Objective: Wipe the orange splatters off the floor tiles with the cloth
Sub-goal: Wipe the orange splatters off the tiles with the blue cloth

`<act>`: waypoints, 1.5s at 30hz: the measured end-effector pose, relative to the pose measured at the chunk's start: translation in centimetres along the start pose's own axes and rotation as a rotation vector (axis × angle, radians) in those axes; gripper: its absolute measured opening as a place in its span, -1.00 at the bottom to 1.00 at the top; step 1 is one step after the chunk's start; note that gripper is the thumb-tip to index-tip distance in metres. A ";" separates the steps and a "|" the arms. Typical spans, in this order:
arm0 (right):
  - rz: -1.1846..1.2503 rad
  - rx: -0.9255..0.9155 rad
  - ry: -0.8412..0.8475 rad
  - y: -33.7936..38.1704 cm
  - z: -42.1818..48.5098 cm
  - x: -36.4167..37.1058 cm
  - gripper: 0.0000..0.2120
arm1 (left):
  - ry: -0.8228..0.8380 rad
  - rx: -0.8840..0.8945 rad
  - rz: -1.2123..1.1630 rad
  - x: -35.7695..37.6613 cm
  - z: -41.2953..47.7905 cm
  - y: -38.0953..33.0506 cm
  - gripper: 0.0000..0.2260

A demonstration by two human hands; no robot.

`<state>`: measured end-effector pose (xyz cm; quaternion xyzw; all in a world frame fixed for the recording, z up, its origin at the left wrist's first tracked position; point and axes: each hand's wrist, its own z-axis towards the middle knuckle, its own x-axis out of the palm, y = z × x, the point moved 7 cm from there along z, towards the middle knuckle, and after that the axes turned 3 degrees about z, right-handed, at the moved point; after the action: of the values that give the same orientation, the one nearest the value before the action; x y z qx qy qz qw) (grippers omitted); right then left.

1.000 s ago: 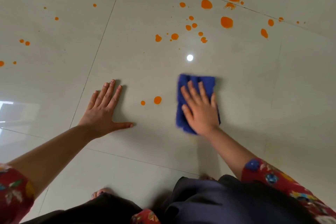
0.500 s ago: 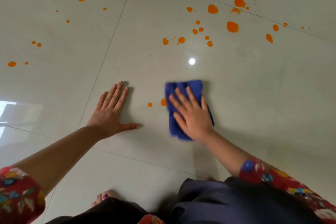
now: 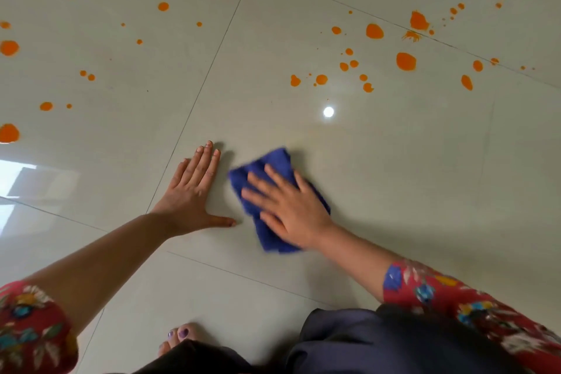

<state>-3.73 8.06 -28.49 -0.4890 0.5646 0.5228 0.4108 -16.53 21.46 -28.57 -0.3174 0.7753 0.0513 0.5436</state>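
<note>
A folded blue cloth point(image 3: 274, 165) lies flat on the pale floor tile point(image 3: 394, 179). My right hand point(image 3: 288, 206) presses on it, palm down with fingers spread. My left hand point(image 3: 192, 191) rests flat on the tile just left of the cloth, fingers together and thumb out, holding nothing. Orange splatters point(image 3: 405, 61) dot the tiles farther away, with a cluster point(image 3: 321, 79) beyond the cloth and more at the far left point(image 3: 9, 47). No orange shows on the tile right around the cloth.
Grout lines point(image 3: 197, 94) cross the glossy floor. A lamp reflection point(image 3: 328, 112) shines beyond the cloth and a window reflection point(image 3: 27, 179) at the left. My toes point(image 3: 179, 335) and dark clothing point(image 3: 379, 343) are at the bottom edge.
My right hand slid the cloth leftward over the two orange spots that lay between my hands; those spots no longer show. My left hand stayed flat in place.
</note>
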 end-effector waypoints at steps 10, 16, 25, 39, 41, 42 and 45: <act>-0.024 0.436 -0.103 -12.5 1.2 -3.0 -0.49 | 0.050 0.039 0.069 0.2 0.2 0.4 0.27; -0.022 -0.057 -0.008 0.3 -5.1 0.6 -0.48 | 0.053 0.027 0.040 -0.4 0.0 0.3 0.24; 0.057 0.654 -0.159 -15.4 -2.7 -3.0 -0.48 | 0.023 -0.116 -0.024 -0.7 0.3 -2.2 0.06; 0.268 0.503 -0.089 -7.6 1.0 -1.6 -0.50 | 0.074 -0.172 -0.008 -9.2 -4.8 -1.1 -0.44; 0.205 0.250 -0.083 -2.5 2.4 -1.2 -0.49 | 0.066 -0.189 0.014 -10.8 -5.3 -0.5 -0.47; 0.181 0.108 -0.014 -0.5 1.3 -0.5 -0.50 | 0.074 -0.207 0.018 -11.1 -5.5 -0.2 -0.47; 0.162 -0.097 0.039 -1.1 -2.7 -0.3 -0.51 | 0.130 -0.227 0.013 -10.1 -5.9 1.2 -0.47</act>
<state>-2.50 5.46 -28.06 -0.4713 0.5841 0.5714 0.3320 -19.85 24.30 -17.67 -0.3744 0.8003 0.1214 0.4524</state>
